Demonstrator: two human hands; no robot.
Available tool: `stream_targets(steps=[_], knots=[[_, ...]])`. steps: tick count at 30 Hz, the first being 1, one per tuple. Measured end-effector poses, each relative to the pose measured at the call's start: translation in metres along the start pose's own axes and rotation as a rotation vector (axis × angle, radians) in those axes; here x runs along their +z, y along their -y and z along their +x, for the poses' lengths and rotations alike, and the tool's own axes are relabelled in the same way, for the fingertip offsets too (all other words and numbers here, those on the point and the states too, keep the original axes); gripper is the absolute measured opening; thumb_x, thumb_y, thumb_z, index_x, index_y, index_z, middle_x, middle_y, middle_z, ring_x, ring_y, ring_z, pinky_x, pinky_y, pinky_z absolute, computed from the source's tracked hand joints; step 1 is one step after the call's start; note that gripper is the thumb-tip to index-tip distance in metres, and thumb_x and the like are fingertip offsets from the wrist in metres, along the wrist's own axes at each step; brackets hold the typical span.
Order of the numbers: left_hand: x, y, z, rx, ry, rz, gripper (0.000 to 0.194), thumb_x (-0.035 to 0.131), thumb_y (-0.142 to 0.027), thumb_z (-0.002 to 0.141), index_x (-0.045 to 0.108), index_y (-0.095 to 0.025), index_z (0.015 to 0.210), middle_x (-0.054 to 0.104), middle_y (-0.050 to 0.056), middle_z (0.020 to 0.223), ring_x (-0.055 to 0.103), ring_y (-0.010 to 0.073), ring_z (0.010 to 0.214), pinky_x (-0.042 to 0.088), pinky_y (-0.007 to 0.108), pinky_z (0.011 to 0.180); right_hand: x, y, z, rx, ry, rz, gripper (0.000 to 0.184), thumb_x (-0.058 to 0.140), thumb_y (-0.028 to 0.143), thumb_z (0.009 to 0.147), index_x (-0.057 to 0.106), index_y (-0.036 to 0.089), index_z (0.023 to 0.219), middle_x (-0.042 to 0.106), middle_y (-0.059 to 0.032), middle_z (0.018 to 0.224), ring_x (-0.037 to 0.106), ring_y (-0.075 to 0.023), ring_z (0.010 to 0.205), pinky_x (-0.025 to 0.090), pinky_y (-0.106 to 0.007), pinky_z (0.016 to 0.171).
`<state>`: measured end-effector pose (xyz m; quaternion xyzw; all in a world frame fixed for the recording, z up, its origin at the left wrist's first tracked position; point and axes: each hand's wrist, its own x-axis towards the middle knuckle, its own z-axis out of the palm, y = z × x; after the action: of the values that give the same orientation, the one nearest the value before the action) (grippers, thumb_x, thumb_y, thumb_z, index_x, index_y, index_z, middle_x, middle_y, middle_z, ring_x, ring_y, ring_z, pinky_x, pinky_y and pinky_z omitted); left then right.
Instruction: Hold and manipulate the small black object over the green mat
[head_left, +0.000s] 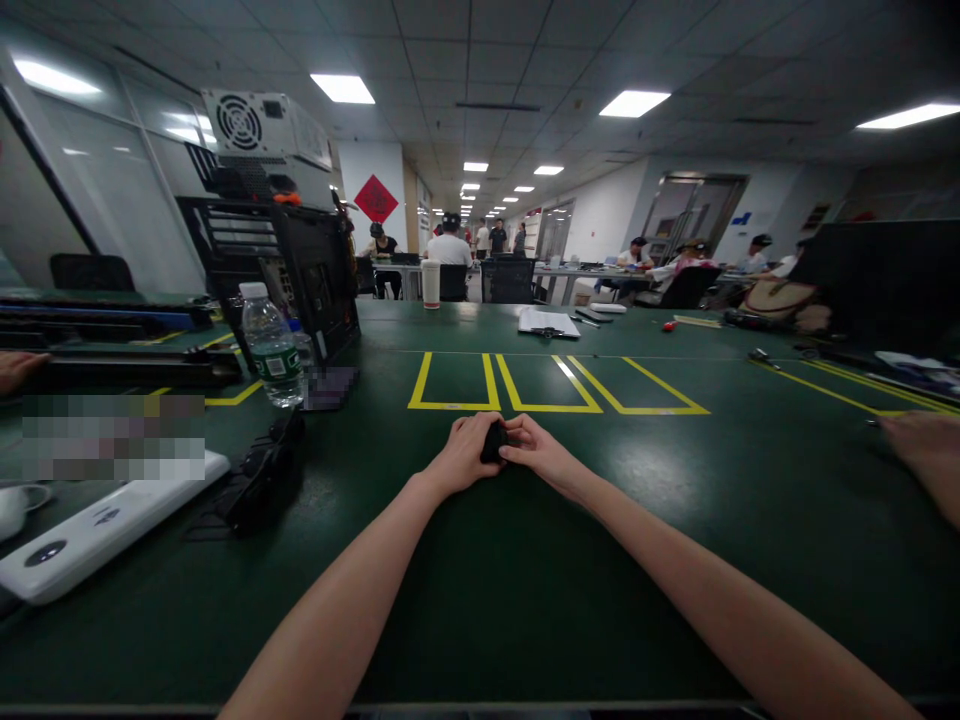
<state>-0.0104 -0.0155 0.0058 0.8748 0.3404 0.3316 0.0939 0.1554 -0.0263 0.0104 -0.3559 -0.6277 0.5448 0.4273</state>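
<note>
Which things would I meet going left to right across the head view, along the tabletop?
White oblong device, water bottle, left hand, small black object, right hand, small red item, another person's hand.

Near the bench's (480, 620) far edge sit 1 white cup (431, 284) and 1 clipboard (547, 322); leftward, 1 water bottle (271, 350) stands before 1 computer case (322, 265), 1 white device (135, 513) nearer the front edge.

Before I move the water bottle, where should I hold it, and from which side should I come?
Probably around the labelled middle of the water bottle, coming from the near side. It stands upright, and its round body suits a wrapping grip; the computer case rises close behind. Keep above the low black item in front.
</note>
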Motion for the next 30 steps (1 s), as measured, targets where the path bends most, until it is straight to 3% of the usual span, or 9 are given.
stream_targets(steps=[11,17,30], knots=[[-0.0028,-0.0014,-0.0009,0.003,0.007,-0.014,0.056,0.062,-0.019,0.064,0.033,-0.023,0.111,0.047,0.005,0.11,0.044,0.0227,0.106,0.025,0.041,0.093,0.0005,0.0032,-0.0025,0.032,0.012,-0.001,0.033,0.066,0.025,0.063,0.048,0.022,0.091,0.057,-0.0017,0.094,0.053,-0.0183,0.092,0.042,-0.037,0.081],[-0.0046,-0.0032,-0.0008,-0.006,0.012,-0.027,0.056,0.062,-0.02,0.064,0.032,-0.024,0.111,0.046,0.005,0.111,0.043,0.0236,0.107,0.025,0.043,0.093,0.0015,-0.0004,-0.0008,0.044,-0.02,-0.007,0.025,0.058,0.034,0.071,0.048,0.022,0.091,0.057,-0.0021,0.092,0.054,-0.0188,0.091,0.042,-0.038,0.08],[-0.0018,-0.0008,0.0006,-0.015,0.004,-0.021,0.059,0.063,-0.021,0.063,0.031,-0.024,0.112,0.047,0.006,0.11,0.043,0.0246,0.107,0.026,0.044,0.092,0.0011,-0.0035,0.0024,0.028,-0.021,-0.04,0.033,0.06,0.037,0.069,0.048,0.022,0.096,0.056,-0.0013,0.087,0.055,-0.0164,0.082,0.043,-0.036,0.078]])
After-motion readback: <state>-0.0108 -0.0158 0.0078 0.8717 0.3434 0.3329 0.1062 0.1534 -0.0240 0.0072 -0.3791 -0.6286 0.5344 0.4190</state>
